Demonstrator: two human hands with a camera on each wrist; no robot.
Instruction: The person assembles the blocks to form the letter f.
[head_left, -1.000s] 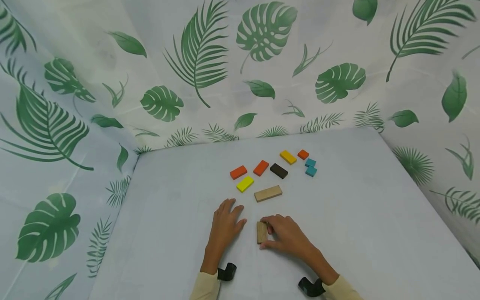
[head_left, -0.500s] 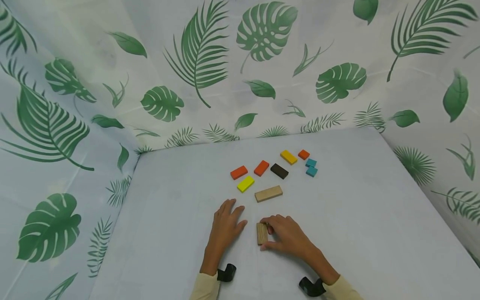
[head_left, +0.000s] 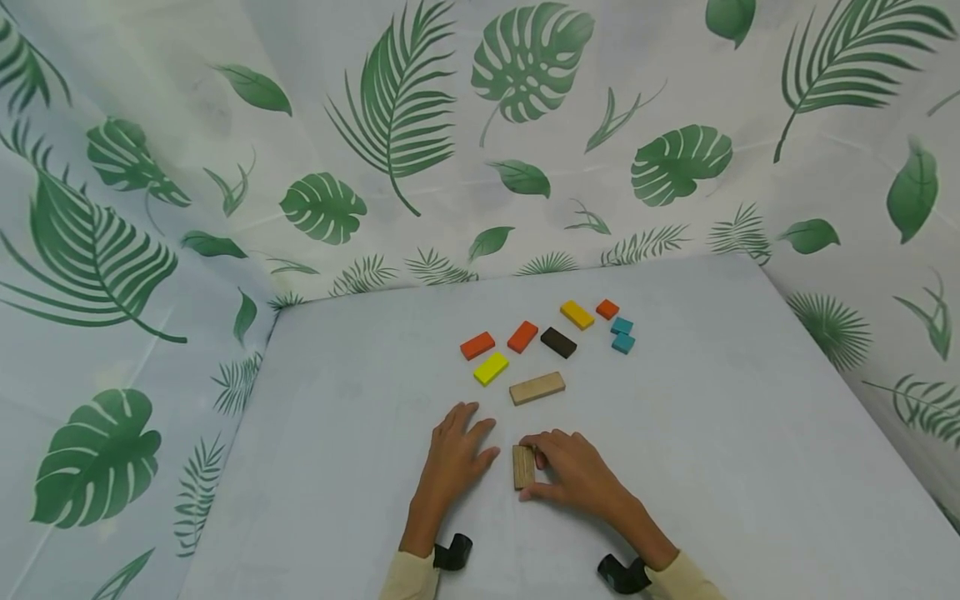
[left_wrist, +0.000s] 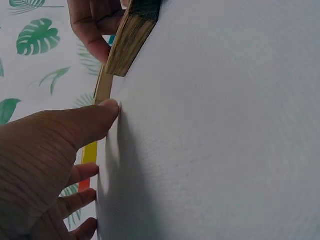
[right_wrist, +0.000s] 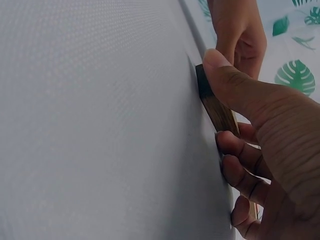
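Note:
My right hand (head_left: 573,473) grips a small wooden block (head_left: 522,467) on the white table, thumb at its near end and fingers at its far end. In the right wrist view the block (right_wrist: 220,112) shows a dark, blackened end under the thumb. My left hand (head_left: 448,457) rests on the table to the left of the block, fingers spread, with nothing in it. Its thumb (left_wrist: 102,117) points towards the block, a short gap away. Beyond both hands lies a longer light wooden block (head_left: 537,388).
Farther back lie a yellow block (head_left: 491,368), two orange-red blocks, a dark brown block (head_left: 558,342) and an amber block (head_left: 577,314). To their right sit a small orange piece (head_left: 607,309) and two small blue pieces. A leaf-print curtain (head_left: 450,225) borders the table.
My left hand has shifted slightly to the right and towards the near edge. The right hand and its wooden block have stayed in place.

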